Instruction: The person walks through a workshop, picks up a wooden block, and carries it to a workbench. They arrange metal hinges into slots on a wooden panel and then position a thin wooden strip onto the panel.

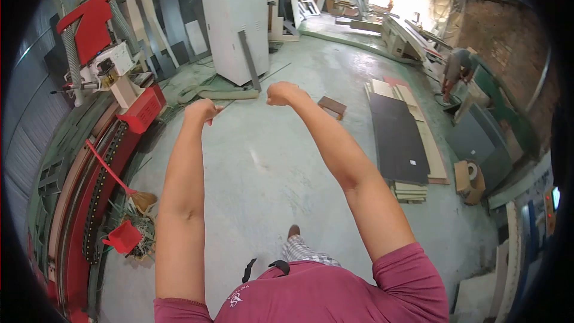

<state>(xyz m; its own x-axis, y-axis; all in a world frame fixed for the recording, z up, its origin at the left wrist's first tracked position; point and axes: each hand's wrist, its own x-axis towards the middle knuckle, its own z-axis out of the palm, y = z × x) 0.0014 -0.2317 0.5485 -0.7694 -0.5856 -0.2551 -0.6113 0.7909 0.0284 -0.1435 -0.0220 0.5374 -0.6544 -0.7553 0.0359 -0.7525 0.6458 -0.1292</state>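
Both my arms reach forward over the pale floor, bent down at the wrists. My left hand (203, 109) is curled closed, one reddish fingertip pointing down, and nothing shows in it. Level with it on the right, my right hand (283, 93) makes a loose fist with its back toward me; no object sticks out of it. A gap separates the two hands. Beyond them, a grey hose (226, 93) lies on the floor and a narrow dark strip (249, 60) leans against a white metal cabinet (236, 24).
On the left runs a long red machine (115, 161) with a broom (142, 198) and red dustpan (124, 237) beside it. Dark panels (397, 137) lie stacked on the right. A small brown block (332, 107) sits on the floor. Another person (457, 69) bends down at far right.
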